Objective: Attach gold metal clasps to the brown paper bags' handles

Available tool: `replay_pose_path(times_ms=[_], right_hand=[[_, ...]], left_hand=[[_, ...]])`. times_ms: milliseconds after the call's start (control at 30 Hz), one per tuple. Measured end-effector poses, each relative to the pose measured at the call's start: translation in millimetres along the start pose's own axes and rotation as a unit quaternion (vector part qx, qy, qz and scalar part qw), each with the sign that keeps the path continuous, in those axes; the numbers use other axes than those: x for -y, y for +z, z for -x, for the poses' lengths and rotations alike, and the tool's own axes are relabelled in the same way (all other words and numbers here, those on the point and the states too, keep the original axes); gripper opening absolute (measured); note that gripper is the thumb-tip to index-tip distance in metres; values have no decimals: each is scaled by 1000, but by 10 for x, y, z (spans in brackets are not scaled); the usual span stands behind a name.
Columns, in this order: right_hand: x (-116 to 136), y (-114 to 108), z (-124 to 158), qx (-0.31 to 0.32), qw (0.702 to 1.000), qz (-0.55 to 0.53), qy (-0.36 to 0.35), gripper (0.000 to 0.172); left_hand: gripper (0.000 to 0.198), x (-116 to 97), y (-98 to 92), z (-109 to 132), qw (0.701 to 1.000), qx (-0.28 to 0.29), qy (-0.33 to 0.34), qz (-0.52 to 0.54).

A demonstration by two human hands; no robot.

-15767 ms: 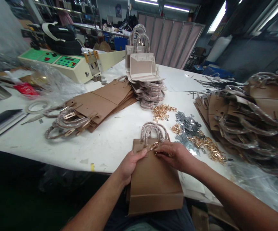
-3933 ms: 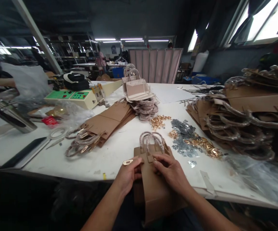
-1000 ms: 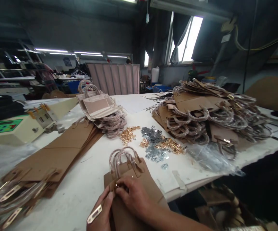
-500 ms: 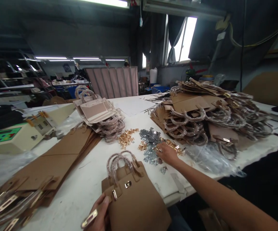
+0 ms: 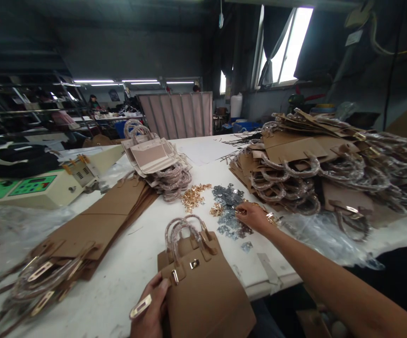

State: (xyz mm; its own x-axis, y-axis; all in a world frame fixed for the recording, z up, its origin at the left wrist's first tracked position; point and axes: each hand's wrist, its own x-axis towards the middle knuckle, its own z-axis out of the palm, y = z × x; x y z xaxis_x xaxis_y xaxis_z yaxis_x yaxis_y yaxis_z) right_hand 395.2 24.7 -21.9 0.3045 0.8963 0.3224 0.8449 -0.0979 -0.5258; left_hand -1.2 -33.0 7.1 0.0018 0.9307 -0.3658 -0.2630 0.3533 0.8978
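Workshop, dark-walled: ceiling tubes lit at upper left, window point(image 5: 290, 47) at upper right, pleated pink screen point(image 5: 178, 115) at upper centre. Table point(image 5: 126, 267), white-topped, across the middle.

Writing: tag point(image 5: 354, 37), white, upper right, marks too small to read. Machine point(image 5: 55, 193), cream, left edge; green panel point(image 5: 32, 185) with coloured keys and a dark display, lettering not legible.

Bag point(image 5: 210, 295), one, lower centre, tilted, at the near table edge. Plain tan, smooth faces; two arched handles point(image 5: 185, 230) in clear wrap; gold clasp point(image 5: 194, 264) on the upper front; gold-edged strap fitting point(image 5: 176, 277) to its left.

Left hand point(image 5: 152, 305): lower centre, clamped on the bag's left edge, thumb in front; a gold-plated strap end point(image 5: 140, 306) juts out beside the thumb.

Right hand point(image 5: 254, 217): right of centre, over the loose metal, fingers curled in; cannot tell whether the tips meet or grip a part.

Metal, loose: grey plates point(image 5: 228, 196), gold pieces point(image 5: 193, 197) to their left.

Bags, further: flat tan stack point(image 5: 97, 213) at left; pale stack point(image 5: 149, 155) above it; large tan pile point(image 5: 291, 146) at right.
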Motion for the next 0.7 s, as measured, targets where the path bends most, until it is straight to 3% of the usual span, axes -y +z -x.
replay_pose_path(times_ms=[100, 233, 433, 533, 600, 633, 700], right_hand=[[-16, -25, 98, -11, 1000, -28, 6, 31], [-13, -68, 210, 17, 996, -83, 8, 19], [77, -185, 296, 60, 972, -216, 73, 36], [316, -231, 434, 104, 945, -294, 98, 43], [581, -237, 588, 146, 918, -356, 100, 45], [738, -231, 678, 171, 895, -399, 103, 45], [1074, -200, 866, 221, 832, -495, 118, 43]], left_hand=[[68, -4, -21, 12, 1000, 22, -2, -8], [67, 22, -50, 14, 1000, 14, 5, -9], [68, -65, -145, -34, 995, 40, 36, -89], [75, -162, -181, -63, 969, -25, 147, -197], [77, -228, -150, -22, 923, -82, 268, -263], [74, -258, -113, 22, 894, -85, 330, -291], [60, -302, -1, 145, 843, -35, 416, -339]])
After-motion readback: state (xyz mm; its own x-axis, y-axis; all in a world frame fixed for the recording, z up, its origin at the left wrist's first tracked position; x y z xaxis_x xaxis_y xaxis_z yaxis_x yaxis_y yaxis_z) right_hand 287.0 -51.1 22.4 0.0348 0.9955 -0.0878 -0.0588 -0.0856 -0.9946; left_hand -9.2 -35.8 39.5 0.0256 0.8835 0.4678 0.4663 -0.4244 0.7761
